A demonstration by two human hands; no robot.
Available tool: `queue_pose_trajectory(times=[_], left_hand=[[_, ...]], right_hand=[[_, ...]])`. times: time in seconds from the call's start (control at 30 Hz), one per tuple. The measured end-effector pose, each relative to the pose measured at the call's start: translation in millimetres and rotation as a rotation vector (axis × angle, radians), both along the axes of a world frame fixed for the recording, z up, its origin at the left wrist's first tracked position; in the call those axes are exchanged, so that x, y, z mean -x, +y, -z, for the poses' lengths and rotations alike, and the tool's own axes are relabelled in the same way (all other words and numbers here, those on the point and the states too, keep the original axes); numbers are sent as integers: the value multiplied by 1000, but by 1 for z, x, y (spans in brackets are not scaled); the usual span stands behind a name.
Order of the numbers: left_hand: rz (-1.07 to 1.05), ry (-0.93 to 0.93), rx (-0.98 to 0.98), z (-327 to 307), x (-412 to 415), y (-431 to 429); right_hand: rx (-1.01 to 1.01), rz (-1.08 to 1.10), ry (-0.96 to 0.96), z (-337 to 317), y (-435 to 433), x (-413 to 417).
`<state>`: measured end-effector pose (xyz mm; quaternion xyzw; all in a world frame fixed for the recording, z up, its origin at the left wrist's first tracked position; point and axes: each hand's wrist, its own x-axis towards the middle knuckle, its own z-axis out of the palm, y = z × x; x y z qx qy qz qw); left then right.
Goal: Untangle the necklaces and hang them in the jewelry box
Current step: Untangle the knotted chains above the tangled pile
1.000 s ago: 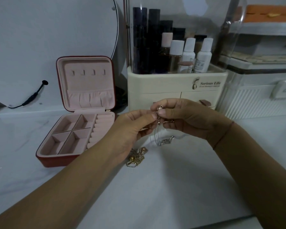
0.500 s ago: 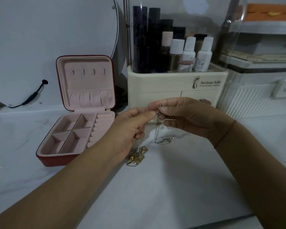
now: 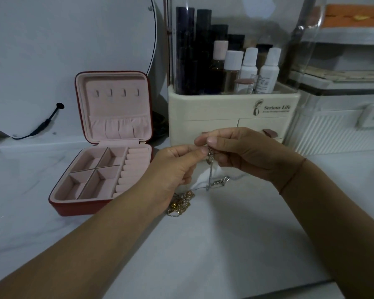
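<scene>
Silver chain [image 3: 209, 169]: thin, fine links, a small charm or clasp near the top, too small to tell which. It was held up above the counter [image 3: 203, 244], hanging straight down. Its lower end touched the counter and trailed right in a short kinked clump.

Left hand [image 3: 175, 167]: thumb and forefinger pinched the chain's top, other fingers curled under. Right hand [image 3: 242, 154]: thumb and forefinger pinched the same spot from the other side, fingertips of both hands touching. A thin thread [image 3: 292, 175] circled the right wrist.

Gold chain [image 3: 180, 203]: a knotted heap with small beads, flat on the counter, just under the heel of the left hand and partly hidden by it. It lay apart from the silver chain.

Box [image 3: 73, 209]: red outside, pink lining, open, left of the hands. Lid stood upright with four hooks [image 3: 117, 92] in a row near its top and a gathered pocket below. Base had four square cells on the left and ring rolls on the right. A strip of counter separated its front right corner from the gold chain; the left forearm passed close by that corner.

Organizer [image 3: 214, 113]: cream, drawers in front, bottles [image 3: 249, 70] on top, just behind the hands. A ribbed white case [image 3: 333, 130] stood right of it; a round mirror [image 3: 52, 50] stood behind the box.

A broad stretch of counter lay between the forearms, running down to the near edge at the lower right.
</scene>
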<state>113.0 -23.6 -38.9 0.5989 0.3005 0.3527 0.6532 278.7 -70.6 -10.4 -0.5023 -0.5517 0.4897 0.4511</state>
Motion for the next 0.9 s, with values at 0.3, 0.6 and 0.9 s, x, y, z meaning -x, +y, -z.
queue_pose_trajectory(times=[0.3, 0.6, 0.9], left_hand=[[6, -210, 283, 1, -2, 11], [46, -285, 367, 3, -3, 13], [69, -297, 393, -1, -2, 13]], right_hand=[[-162, 68, -203, -1, -1, 5], [-324, 140, -450, 7, 1, 17], [-245, 161, -382, 5, 4, 16]])
